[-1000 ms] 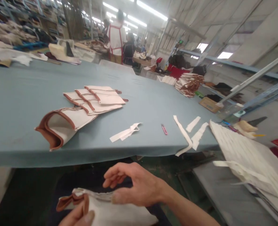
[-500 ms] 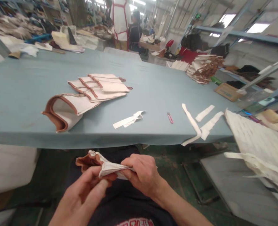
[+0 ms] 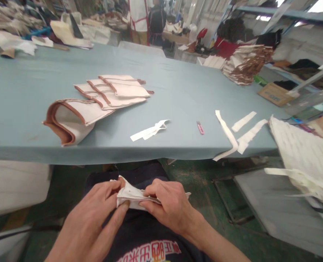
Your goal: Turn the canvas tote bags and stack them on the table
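Observation:
Over my lap, in front of the table edge, I hold a cream cloth pouch (image 3: 131,193) with both hands. My left hand (image 3: 95,209) pinches its left end, the thumb below and the fingers above, covering most of the brown-trimmed end. My right hand (image 3: 170,203) is closed on the other side, thumb and fingers gripping a folded seam; a cream corner sticks out past the knuckles. Beyond my hands, a row of overlapping cream pouches (image 3: 120,89) with brown edging lies on the table. The nearest pouch (image 3: 74,122) stands with its rounded brown mouth gaping.
The blue-grey table (image 3: 177,98) spans ahead. On it lie a crumpled white strip (image 3: 150,131), pink thread snips (image 3: 200,128) and several cream strips (image 3: 227,133). A stack of cream and brown pieces (image 3: 247,63) sits far right, near a cardboard box (image 3: 276,94). A person (image 3: 139,20) stands beyond.
My left hand has shifted onto the pouch's left end and closed over it, hiding the brown opening seen before. My right hand keeps its grip. The view has tilted slightly downward.

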Available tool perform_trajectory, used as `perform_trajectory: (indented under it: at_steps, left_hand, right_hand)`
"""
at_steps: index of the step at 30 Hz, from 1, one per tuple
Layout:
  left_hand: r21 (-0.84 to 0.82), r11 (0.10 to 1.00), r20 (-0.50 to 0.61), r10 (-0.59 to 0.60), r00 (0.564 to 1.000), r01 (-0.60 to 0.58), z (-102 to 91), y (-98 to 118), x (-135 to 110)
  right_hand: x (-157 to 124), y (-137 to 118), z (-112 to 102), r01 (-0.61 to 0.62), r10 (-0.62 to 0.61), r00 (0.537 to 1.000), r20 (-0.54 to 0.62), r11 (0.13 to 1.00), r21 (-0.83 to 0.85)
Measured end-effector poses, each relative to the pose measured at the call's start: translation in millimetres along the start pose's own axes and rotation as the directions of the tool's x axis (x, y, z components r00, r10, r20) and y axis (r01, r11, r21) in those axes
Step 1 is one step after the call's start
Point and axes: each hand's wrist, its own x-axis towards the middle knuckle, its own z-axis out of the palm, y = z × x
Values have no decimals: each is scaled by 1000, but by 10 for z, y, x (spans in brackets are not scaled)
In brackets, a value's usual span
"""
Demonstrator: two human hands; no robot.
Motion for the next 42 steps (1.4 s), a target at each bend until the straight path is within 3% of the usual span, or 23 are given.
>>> perform_trajectory:
  at_steps: [2,5,8,11,15,17,21,24,26,29,34,38,40,42]
  left_hand:
    - [-42,998,7,-38,999,38,13,-3,-41]
    - [-183,963,49,-192,980,197,31,32,-71]
    - [-337,874,146,-318,937,350,36,84,-43]
    - [-431,799,176,-381,908,419,33,119,15]
    - [-457,783,165,-393,905,423,27,136,57]
    - [-471,778,149,-395,907,416,32,137,45]
    - [-495,768,110,-410,906,407,81,100,-36]
    - [-507,753,140,-409,902,421,123,40,-95]
    - [-520,736,141,-427,893,434,134,0,-103]
    - [-538,702,182,-443,878,466,136,-49,-61]
    - [-573,649,148,-519,842,500,169,-115,40]
    - [-592,657,126,-496,859,466,196,-83,37]
    - [-576,668,54,-545,837,472,225,-16,17]
    - [-540,676,-63,-626,777,501,276,47,-10]
  right_hand:
    - [-28,-44,7,-113,109,992,58,991,73]
    - [-20,-123,-10,-324,282,940,192,913,248]
    - [83,-203,-55,-502,389,860,329,756,419]
    - [262,-256,-95,-645,449,763,466,587,490]
    - [488,-239,-91,-790,461,612,643,403,463]
    - [553,-203,-68,-827,423,561,712,324,459]
    - [588,-130,-16,-859,345,512,787,189,476]
    - [574,-101,20,-876,316,482,817,144,461]
    - [566,-97,43,-874,310,485,817,143,465]
    - [567,-120,73,-837,348,547,762,217,502]
    - [557,-228,92,-740,448,658,604,533,411]
    - [490,-337,121,-668,523,710,471,711,219]
    - [452,-368,162,-638,541,726,425,761,120]
    - [424,-372,218,-653,557,702,444,752,90]
